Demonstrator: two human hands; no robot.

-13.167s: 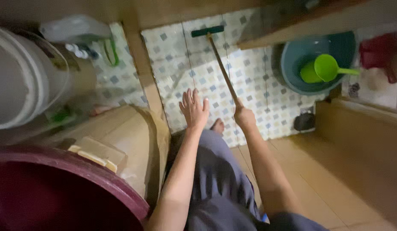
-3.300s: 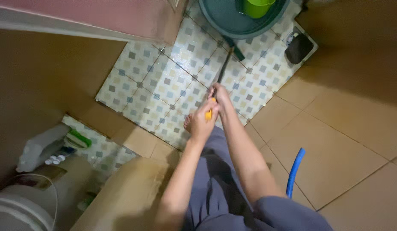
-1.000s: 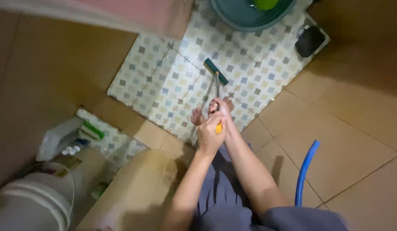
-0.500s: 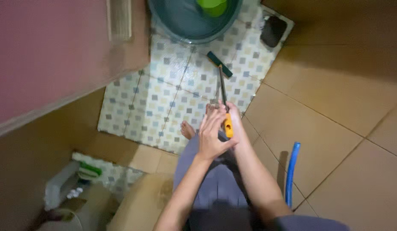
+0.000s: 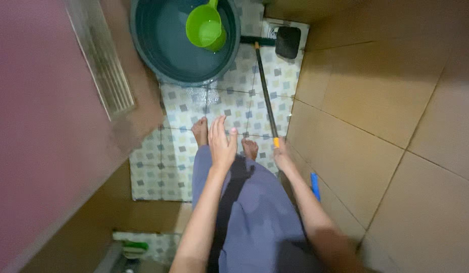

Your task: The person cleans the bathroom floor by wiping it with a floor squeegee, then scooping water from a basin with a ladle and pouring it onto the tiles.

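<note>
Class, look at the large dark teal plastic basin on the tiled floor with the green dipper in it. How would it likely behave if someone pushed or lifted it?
The large dark teal plastic basin seems to hold water, so it is probably heavy and would slosh. On the patterned floor tiles, which glisten beside it, it would likely slide rather than tip. The green plastic dipper would probably drift or rock.

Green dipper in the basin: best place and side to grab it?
Take the green dipper by its stub handle, coming from above at the far side of the dark basin. The cup floats upright with water inside, so a handle grip keeps it level.
</note>
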